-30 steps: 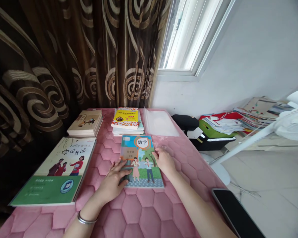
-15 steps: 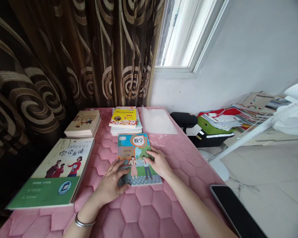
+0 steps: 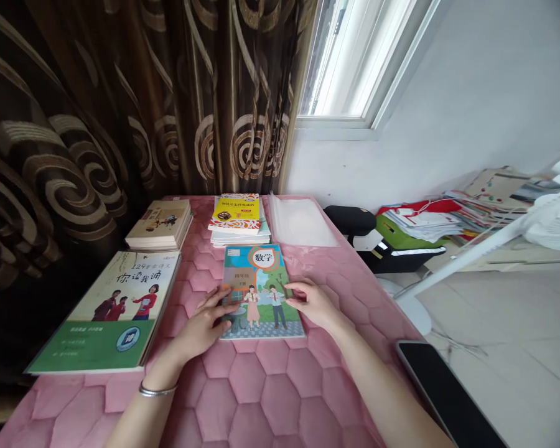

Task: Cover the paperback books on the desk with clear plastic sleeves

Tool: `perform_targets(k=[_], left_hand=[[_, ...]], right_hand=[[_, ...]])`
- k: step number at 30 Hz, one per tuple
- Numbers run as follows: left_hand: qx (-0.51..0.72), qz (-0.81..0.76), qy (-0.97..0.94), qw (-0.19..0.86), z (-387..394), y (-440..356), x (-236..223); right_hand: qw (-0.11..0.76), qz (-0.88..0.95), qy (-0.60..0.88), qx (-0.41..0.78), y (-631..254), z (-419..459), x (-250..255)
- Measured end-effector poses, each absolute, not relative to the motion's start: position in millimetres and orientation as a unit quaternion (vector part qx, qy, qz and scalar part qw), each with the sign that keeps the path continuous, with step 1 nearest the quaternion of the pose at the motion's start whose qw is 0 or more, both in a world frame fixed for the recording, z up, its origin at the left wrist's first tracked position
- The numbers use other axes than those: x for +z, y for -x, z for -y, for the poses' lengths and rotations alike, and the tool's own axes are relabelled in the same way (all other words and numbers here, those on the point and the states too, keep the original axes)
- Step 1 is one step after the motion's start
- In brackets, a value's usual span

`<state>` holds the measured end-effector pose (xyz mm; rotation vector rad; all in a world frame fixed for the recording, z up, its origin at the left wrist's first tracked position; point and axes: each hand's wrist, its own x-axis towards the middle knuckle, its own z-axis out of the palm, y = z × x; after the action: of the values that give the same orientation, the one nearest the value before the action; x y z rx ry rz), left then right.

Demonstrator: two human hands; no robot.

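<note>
A blue and green math textbook [image 3: 264, 305] lies flat on the pink quilted tabletop [image 3: 242, 392] in front of me. My left hand [image 3: 208, 320] rests on its left edge, fingers spread over the cover. At the right edge, my right hand [image 3: 317, 302] touches the book with its fingertips, fingers apart. Neither hand grips the book. Just beyond it sits a stack topped by a yellow book [image 3: 237, 213]. Beside that stack are clear plastic sleeves [image 3: 301, 221].
On the left lie a pile topped by a large green and cream book [image 3: 107, 317] and a stack of smaller tan books [image 3: 158, 225]. A dark phone [image 3: 448, 392] is at the right edge. Past the table stand a white fan [image 3: 476, 249] and a black-green bin [image 3: 396, 242].
My right hand moved in over the cover, then drew back to the right edge. My left hand stays at the left side. The textbook stays flat, and the camera view shifts slightly.
</note>
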<state>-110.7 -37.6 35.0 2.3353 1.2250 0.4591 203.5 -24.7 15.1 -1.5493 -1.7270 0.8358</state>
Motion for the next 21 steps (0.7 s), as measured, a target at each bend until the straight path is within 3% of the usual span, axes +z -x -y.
perform_targets(k=[12, 21], left_hand=[[0.161, -0.424, -0.844, 0.286, 30, 120, 29], [0.17, -0.461, -0.82, 0.292, 35, 114, 36]], right_hand=[[0.32, 0.669, 0.601, 0.299, -206, 30, 15], [0.192, 0.694, 0.582, 0.378, -214, 57, 30]])
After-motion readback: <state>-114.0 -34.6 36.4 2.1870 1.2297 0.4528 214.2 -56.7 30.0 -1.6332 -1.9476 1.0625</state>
